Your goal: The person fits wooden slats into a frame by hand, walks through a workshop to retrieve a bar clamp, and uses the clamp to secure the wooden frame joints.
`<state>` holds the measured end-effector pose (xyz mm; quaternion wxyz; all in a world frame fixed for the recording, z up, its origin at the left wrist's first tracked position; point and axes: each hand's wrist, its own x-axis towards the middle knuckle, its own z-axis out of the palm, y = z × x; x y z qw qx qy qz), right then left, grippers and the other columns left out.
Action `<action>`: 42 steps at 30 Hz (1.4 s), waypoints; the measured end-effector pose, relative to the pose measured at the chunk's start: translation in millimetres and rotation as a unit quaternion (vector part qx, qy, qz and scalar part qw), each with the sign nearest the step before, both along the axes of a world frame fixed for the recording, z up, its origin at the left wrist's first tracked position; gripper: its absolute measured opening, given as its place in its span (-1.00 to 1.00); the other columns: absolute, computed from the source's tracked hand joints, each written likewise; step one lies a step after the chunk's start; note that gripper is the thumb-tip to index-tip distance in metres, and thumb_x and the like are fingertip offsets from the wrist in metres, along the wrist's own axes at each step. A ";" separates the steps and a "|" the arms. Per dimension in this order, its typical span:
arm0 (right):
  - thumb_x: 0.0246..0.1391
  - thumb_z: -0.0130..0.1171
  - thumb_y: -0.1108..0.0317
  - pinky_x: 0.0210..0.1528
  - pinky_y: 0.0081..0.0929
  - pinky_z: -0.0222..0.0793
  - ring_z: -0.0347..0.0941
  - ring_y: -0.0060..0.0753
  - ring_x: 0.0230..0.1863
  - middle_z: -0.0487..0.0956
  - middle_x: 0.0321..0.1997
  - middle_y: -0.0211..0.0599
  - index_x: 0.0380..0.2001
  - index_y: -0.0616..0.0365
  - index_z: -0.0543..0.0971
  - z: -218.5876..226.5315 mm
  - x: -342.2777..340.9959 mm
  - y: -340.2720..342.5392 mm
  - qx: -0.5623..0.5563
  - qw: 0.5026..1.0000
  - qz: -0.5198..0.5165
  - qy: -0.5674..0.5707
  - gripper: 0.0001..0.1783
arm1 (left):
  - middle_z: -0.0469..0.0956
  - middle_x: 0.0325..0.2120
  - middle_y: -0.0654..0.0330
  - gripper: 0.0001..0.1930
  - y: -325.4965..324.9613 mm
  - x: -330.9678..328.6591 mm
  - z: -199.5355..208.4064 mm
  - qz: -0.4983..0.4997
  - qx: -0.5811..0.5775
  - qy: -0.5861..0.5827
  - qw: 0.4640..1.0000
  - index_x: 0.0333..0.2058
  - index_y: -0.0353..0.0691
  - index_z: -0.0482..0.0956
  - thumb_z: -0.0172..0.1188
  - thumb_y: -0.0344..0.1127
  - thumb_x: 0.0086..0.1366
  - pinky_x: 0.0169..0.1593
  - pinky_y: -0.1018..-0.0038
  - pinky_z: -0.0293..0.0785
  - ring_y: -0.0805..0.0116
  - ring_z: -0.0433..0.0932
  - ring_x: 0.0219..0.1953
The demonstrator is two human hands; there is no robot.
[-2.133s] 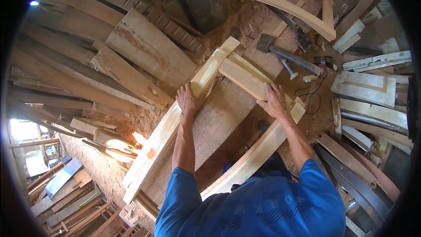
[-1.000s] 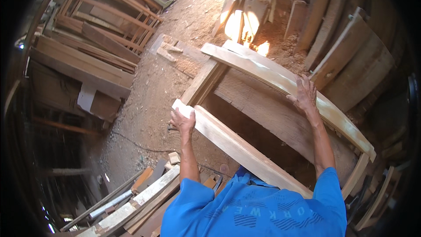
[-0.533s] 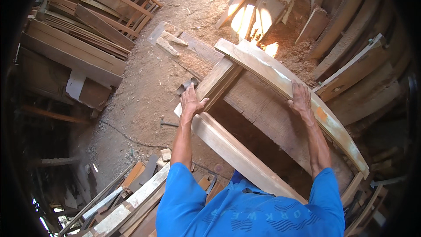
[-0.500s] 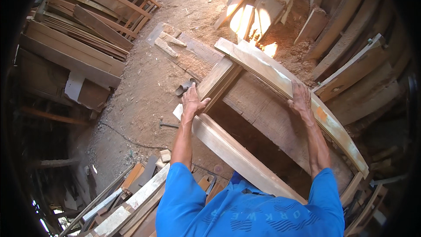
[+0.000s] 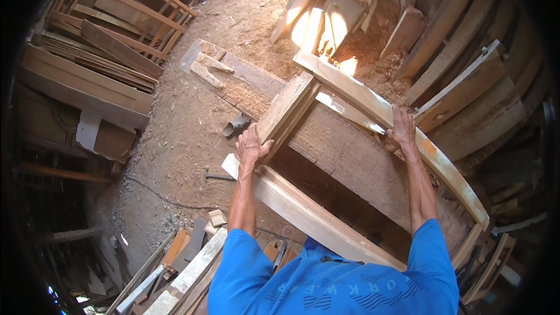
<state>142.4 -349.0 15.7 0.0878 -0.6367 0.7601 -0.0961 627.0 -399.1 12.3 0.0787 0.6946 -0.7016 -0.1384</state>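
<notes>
A large wooden frame (image 5: 286, 107) lies in front of me, made of a curved far rail (image 5: 363, 94), a curved near rail (image 5: 318, 212) and a grooved crosspiece at its left end. My left hand (image 5: 253, 147) is wrapped round the near corner of that crosspiece, beside the near rail. At the far rail, my right hand (image 5: 402, 130) grips its inner edge; the fingertips are partly hidden. Pale and orange patches mark this rail to the right of the hand. A wide rough plank (image 5: 350, 153) shows through the frame's opening.
On the floor at left lie a short grey tube (image 5: 237, 125) and a hammer (image 5: 220, 177). Two wooden wedges (image 5: 209, 70) rest on the plank's far end. Boards (image 5: 87, 81) are stacked at left, offcuts (image 5: 192, 262) at lower left, and curved timbers (image 5: 461, 46) at right.
The far rail looks raised and tilted, and a bright strip now shows below it. Both hands have kept their holds. The whole view has shifted slightly.
</notes>
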 end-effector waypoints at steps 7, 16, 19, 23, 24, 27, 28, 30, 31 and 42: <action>-0.34 0.43 0.39 0.16 -0.06 0.31 0.39 0.12 0.06 0.46 0.08 -0.03 0.21 0.12 0.32 -5.4 -3.6 1.0 -0.013 1.000 0.011 -0.008 -0.08 | 0.52 -0.07 -0.02 -0.11 0.6 -1.2 -3.1 0.024 -0.004 -0.006 1.000 0.22 -0.06 0.33 0.48 0.06 -0.10 0.06 0.01 0.36 -0.08 0.47 0.02; -0.43 0.49 0.39 0.15 -0.06 0.33 0.38 0.08 0.11 0.46 0.10 -0.05 0.24 0.11 0.31 -1.4 -11.9 8.0 0.019 0.999 0.020 -0.020 0.01 | 0.54 -0.09 0.01 -0.11 -1.5 -0.3 -3.7 0.038 -0.002 -0.008 0.999 0.23 -0.03 0.33 0.49 0.07 -0.09 0.02 0.01 0.40 -0.09 0.48 -0.01; -0.42 0.49 0.41 0.16 -0.06 0.34 0.36 0.09 0.14 0.45 0.11 -0.04 0.22 0.10 0.32 -3.8 -13.1 12.0 -0.014 0.999 0.026 -0.017 -0.02 | 0.54 -0.10 0.01 -0.10 -2.4 6.7 -11.2 0.030 -0.005 -0.015 0.999 0.23 -0.01 0.33 0.49 0.08 -0.10 0.01 0.01 0.40 -0.08 0.49 -0.02; -0.40 0.47 0.42 0.18 -0.06 0.33 0.35 0.09 0.15 0.45 0.10 -0.04 0.21 0.11 0.33 -1.0 -8.7 9.3 -0.001 1.000 0.009 -0.023 -0.05 | 0.55 -0.10 0.02 -0.08 -3.5 1.8 -8.2 0.006 0.003 -0.024 1.000 0.23 -0.01 0.33 0.50 0.10 -0.11 0.01 0.03 0.40 -0.08 0.49 -0.05; -0.39 0.46 0.43 0.18 -0.06 0.33 0.35 0.09 0.15 0.46 0.08 -0.04 0.21 0.11 0.32 -2.0 -8.3 9.8 -0.007 1.000 0.009 -0.020 -0.05 | 0.55 -0.10 0.02 -0.08 -3.8 -0.9 -5.2 0.004 0.003 -0.024 1.000 0.23 -0.01 0.33 0.50 0.10 -0.11 0.01 0.03 0.40 -0.08 0.49 -0.05; -0.38 0.46 0.42 0.15 -0.07 0.33 0.36 0.10 0.10 0.46 0.05 -0.04 0.21 0.14 0.31 4.3 -1.2 14.0 0.010 1.000 0.024 -0.009 -0.06 | 0.55 -0.11 0.01 -0.09 -2.1 -6.7 0.5 0.020 0.013 -0.029 0.999 0.22 -0.03 0.34 0.50 0.09 -0.11 0.01 0.03 0.39 -0.08 0.49 -0.05; -0.38 0.46 0.42 0.15 -0.07 0.33 0.36 0.10 0.10 0.46 0.05 -0.04 0.21 0.14 0.31 6.0 2.9 15.9 0.010 1.000 0.025 -0.010 -0.06 | 0.55 -0.11 0.00 -0.10 -2.0 -7.8 1.1 0.024 0.005 -0.028 0.999 0.22 -0.04 0.34 0.50 0.09 -0.11 0.01 0.03 0.39 -0.08 0.49 -0.05; -0.37 0.46 0.40 0.16 -0.09 0.31 0.35 0.10 0.09 0.44 0.04 -0.05 0.21 0.17 0.31 9.6 8.6 19.2 0.009 0.999 0.018 -0.030 -0.05 | 0.55 -0.12 -0.01 -0.11 -0.6 -9.5 1.0 0.029 -0.006 -0.026 0.999 0.21 -0.06 0.34 0.50 0.08 -0.10 0.01 0.03 0.39 -0.08 0.49 -0.05; -0.37 0.46 0.40 0.16 -0.09 0.31 0.35 0.10 0.09 0.44 0.04 -0.05 0.21 0.17 0.31 8.1 8.3 20.1 0.009 0.999 0.018 -0.030 -0.05 | 0.55 -0.12 -0.02 -0.12 0.6 -10.3 0.2 0.031 -0.006 -0.030 0.999 0.21 -0.06 0.34 0.49 0.07 -0.09 0.02 0.02 0.39 -0.09 0.49 -0.04; -0.24 0.52 0.11 0.33 -0.04 0.14 0.27 0.11 0.25 0.37 0.23 -0.01 0.33 0.08 0.24 23.5 5.7 21.9 0.033 0.998 0.002 -0.055 0.05 | 0.35 0.12 -0.20 0.02 -44.6 -30.1 -28.2 -0.067 -0.102 -0.010 0.992 0.34 -0.18 0.17 0.40 0.19 0.00 0.18 -0.04 0.27 -0.22 0.35 0.11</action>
